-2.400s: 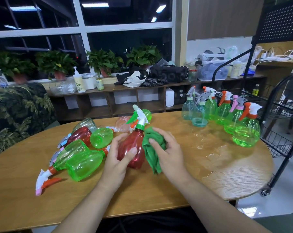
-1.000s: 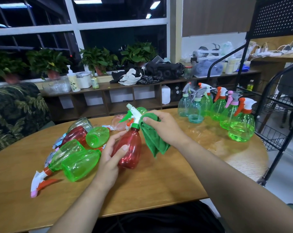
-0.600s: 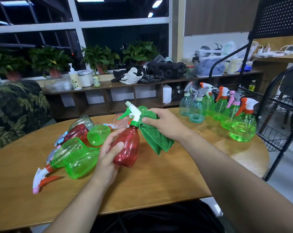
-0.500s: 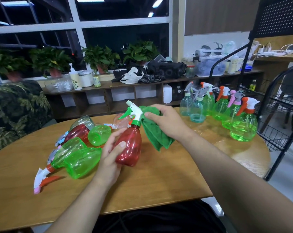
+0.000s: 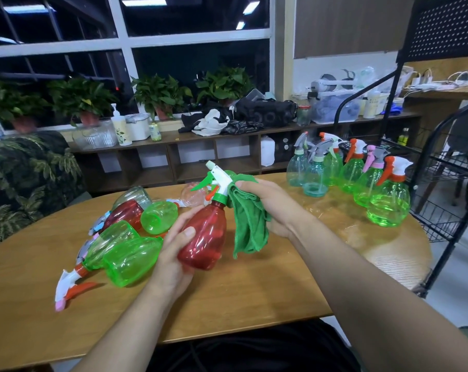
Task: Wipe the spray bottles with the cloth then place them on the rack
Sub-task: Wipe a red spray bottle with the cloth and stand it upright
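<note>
Dark windows (image 5: 200, 63) above wooden shelf (image 5: 190, 143)

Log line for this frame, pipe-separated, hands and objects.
phase: wiping | left hand: holds red spray bottle | right hand: grips green cloth beside bottle neck

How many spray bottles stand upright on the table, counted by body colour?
Teal bottles: 2
Green bottles: 4
Total: 6
</note>
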Tool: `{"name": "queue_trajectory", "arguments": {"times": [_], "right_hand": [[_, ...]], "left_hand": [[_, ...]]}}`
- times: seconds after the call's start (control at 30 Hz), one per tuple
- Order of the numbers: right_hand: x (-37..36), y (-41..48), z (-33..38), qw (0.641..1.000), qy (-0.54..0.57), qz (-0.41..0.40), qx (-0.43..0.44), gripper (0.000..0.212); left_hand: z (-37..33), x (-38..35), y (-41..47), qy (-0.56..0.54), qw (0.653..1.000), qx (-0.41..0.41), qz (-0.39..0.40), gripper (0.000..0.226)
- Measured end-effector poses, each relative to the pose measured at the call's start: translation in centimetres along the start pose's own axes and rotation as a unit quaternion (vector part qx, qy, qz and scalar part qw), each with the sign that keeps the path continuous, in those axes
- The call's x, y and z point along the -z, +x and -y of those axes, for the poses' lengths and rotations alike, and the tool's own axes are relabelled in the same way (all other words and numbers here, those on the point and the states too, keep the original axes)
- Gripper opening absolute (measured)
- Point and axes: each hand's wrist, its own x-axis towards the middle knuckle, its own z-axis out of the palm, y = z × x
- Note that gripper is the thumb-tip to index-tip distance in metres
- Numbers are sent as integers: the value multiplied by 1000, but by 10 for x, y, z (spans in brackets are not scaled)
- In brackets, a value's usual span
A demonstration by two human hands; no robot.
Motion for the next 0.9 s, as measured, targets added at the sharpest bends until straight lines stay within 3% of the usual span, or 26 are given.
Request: {"name": "queue_trajectory", "arguments": {"times": [0.13,0.3,0.47,0.6,0.67,0.77,0.9], "right_hand": [[5,-4,-2,1000,2,-5,-16,17],[3,-3,0,993,-94,-59,41,21],[-6,-10,-18,992,-54,-93,67,18],[-17,-23,-32,998,-13,-42,47,20],[-17,-29,-34,998,-5,-37,55,21],[-6,-37,-27,995,-11,-50,87,22],[17,-48,-15,985,-61,-95,131,20]], "left_hand": [[1,1,2,16,1000,3,3,71],[6,1,2,26,999,-15,-23,70],[5,-4,3,12,997,-53,-61,63],[4,-13,5,55,996,-59,-31,56],[1,-17,7,99,994,-41,-30,67],[-8,-27,14,218,975,-54,1,83],[-17,-54,31,257,963,-64,56,73]]}}
